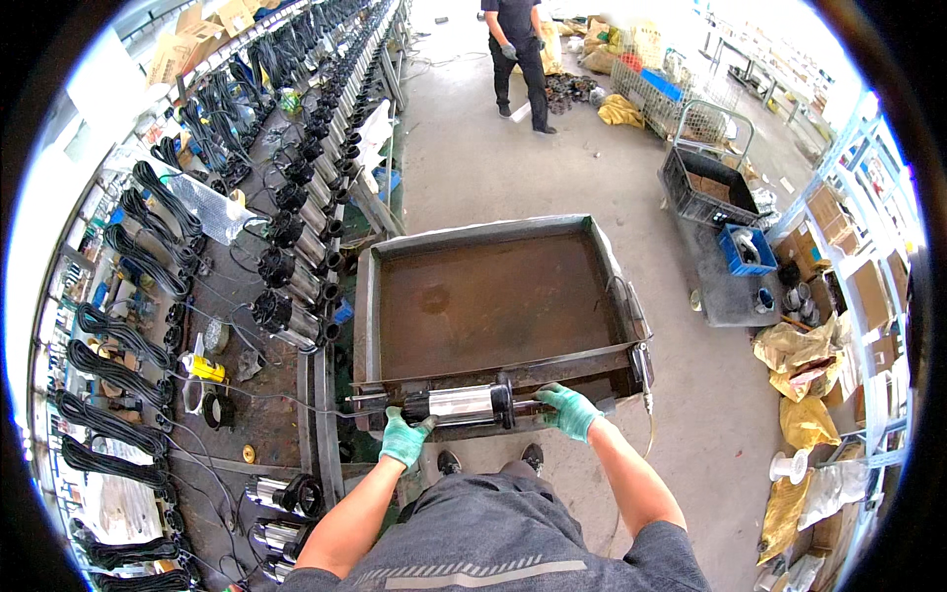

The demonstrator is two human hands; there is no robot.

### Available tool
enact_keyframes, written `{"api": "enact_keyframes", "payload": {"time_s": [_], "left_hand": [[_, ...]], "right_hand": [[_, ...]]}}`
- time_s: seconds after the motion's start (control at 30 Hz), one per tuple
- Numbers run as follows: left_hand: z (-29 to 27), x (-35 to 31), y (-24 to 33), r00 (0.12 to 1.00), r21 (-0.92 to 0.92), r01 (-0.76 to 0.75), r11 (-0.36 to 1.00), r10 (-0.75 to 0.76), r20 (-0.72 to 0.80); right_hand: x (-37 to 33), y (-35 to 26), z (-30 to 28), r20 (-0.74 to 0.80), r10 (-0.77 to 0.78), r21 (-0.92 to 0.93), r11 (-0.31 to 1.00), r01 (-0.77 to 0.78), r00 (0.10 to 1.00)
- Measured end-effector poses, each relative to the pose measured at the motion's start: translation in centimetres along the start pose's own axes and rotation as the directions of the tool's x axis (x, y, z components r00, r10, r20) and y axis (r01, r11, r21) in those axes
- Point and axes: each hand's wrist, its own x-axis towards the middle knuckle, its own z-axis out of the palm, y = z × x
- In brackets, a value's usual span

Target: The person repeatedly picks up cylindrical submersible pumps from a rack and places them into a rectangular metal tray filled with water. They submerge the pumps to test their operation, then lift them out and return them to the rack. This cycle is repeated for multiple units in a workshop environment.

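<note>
A submersible pump [462, 406] with a shiny steel middle and black ends lies on its side along the near rim of a metal water tank [367, 306]. My left hand [402, 439], in a green glove, is closed at the pump's left end, where a cable leads off to the left. Past the pump's black right end, my gloved right hand [569, 411] is closed around a thin metal rod [530, 406]; whether the rod belongs to the pump is unclear. Brown water [493, 296] fills the tank's main part. Brackets [642, 365] are fixed at its near right corner.
Rows of similar pumps [286, 316] and coiled black cables [123, 370] cover the bench to my left. A yellow bottle [204, 368] lies there. A cart with a black crate [710, 187] and a blue bin [747, 250] stands right. A person [517, 59] is on the floor ahead.
</note>
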Motion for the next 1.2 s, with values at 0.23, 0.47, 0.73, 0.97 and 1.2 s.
{"api": "enact_keyframes", "payload": {"time_s": [0.23,0.47,0.73,0.97,1.2], "left_hand": [[0.7,0.5,-1.4,0.997,-0.014,-0.074,0.997,0.074,-0.014],[-0.3,-1.2,1.9,0.997,0.025,-0.063,0.998,0.064,-0.037],[0.0,-0.7,0.7,0.999,0.133,-0.017,0.991,0.022,-0.035],[0.3,-0.5,0.5,0.996,0.086,-0.051,0.995,0.057,-0.073],[-0.4,-0.7,1.5,0.990,0.152,-0.123,0.981,0.133,-0.055]], "right_hand": [[2.2,-1.8,0.7,0.286,0.761,0.352,0.482,-0.802,0.583],[-0.7,-2.2,-2.2,0.128,-0.138,-0.310,0.935,0.172,0.982],[1.6,0.2,1.2,0.218,0.653,0.225,0.690,-0.688,0.725],[0.5,0.2,3.0,0.055,0.614,0.420,0.702,-0.576,0.787],[1.8,-4.0,0.7,0.139,0.672,0.367,0.648,-0.668,0.728]]}}
